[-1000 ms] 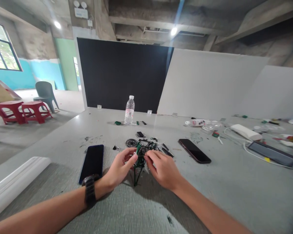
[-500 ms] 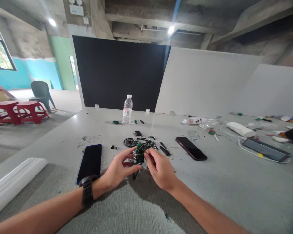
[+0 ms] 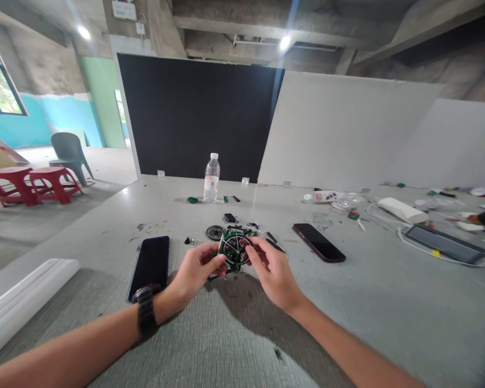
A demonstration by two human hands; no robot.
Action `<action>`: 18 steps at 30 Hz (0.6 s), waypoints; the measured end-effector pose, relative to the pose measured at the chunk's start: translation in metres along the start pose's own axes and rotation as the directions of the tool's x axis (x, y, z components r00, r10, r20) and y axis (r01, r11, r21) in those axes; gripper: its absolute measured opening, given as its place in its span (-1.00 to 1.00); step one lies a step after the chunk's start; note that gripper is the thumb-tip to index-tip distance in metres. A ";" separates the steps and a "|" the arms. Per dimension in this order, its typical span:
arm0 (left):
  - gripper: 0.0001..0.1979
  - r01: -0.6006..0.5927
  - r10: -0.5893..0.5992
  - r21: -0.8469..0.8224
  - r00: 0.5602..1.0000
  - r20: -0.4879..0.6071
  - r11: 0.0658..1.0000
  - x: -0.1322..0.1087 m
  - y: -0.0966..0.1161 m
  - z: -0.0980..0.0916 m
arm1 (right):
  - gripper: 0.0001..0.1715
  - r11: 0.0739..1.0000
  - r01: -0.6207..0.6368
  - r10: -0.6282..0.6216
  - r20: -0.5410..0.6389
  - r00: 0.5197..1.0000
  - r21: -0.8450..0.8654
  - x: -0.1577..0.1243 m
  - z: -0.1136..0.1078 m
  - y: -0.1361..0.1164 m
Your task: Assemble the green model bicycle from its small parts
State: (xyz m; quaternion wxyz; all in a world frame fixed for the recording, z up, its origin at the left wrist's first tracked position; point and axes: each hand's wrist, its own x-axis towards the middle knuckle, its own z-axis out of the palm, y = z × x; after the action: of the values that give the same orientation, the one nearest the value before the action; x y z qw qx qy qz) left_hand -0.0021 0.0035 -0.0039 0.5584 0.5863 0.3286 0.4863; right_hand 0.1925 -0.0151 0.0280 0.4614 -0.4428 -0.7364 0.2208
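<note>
Between both hands is a green model bicycle, raised a little over the table, with one spoked wheel facing me. My left hand grips its frame from the left, thumb on top. On the other side my right hand pinches the rim of the wheel with thumb and fingers. Just behind lies a loose spoked wheel. Small dark and metal parts surround it, among them a black block. Where exactly my fingertips meet the model is partly hidden.
A phone lies by my left wrist and another phone to the right. A water bottle stands at the back. White rolled material lies at left. A power bank with a white cable and a lying bottle are at right.
The model bicycle has turned so that its wheel now faces me more fully. My right hand has shifted slightly right, onto the wheel's rim. The left hand still holds the frame.
</note>
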 end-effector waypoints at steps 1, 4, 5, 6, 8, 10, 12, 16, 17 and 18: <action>-0.66 -0.007 0.007 0.029 1.000 -0.017 1.000 0.001 0.000 0.000 | -0.72 1.000 -0.012 0.012 -0.022 1.000 0.027 -0.001 0.001 -0.001; -0.68 -0.064 0.076 0.177 0.995 -0.057 0.982 0.001 0.000 0.000 | -0.72 0.994 -0.036 0.045 -0.090 0.995 0.106 -0.002 0.002 -0.004; -0.66 -0.074 0.087 0.209 0.995 -0.051 0.975 0.001 0.000 0.001 | -0.73 0.990 -0.041 0.057 -0.118 0.991 0.132 -0.002 0.003 -0.005; -0.64 -0.071 0.079 0.218 0.996 -0.029 0.973 0.000 0.000 0.002 | -0.73 0.986 -0.046 0.070 -0.147 0.987 0.162 -0.002 0.003 -0.005; -0.59 -0.027 0.016 0.192 0.998 0.059 0.981 -0.003 -0.001 0.005 | -0.73 0.971 -0.061 0.107 -0.193 0.975 0.229 -0.002 0.003 -0.007; -0.53 0.031 -0.054 0.176 0.991 0.126 0.984 -0.006 -0.002 0.006 | -0.69 0.956 -0.075 0.138 -0.211 0.968 0.283 -0.001 0.002 -0.009; -0.51 0.057 -0.079 0.182 0.990 0.115 0.982 -0.008 -0.005 0.005 | -0.62 0.960 -0.079 0.138 -0.207 0.969 0.269 -0.001 0.001 -0.009; -0.56 0.026 -0.032 0.134 0.999 0.042 0.991 -0.009 -0.009 0.003 | -0.57 0.996 -0.035 0.047 -0.154 0.987 0.077 -0.005 0.002 -0.004; -0.57 0.023 -0.028 0.119 0.999 0.041 0.993 -0.008 -0.010 0.002 | -0.57 0.999 -0.014 0.020 -0.142 0.990 0.045 -0.006 0.003 -0.002; -0.57 0.028 -0.032 0.106 0.999 0.042 0.994 -0.008 -0.010 0.002 | -0.58 1.000 0.007 -0.003 -0.133 0.991 0.028 -0.006 0.004 0.000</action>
State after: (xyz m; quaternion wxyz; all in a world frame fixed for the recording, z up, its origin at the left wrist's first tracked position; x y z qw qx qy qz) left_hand -0.0014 -0.0030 -0.0150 0.5409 0.6203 0.3504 0.4471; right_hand 0.1902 -0.0206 0.0234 0.5161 -0.4482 -0.7019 0.1999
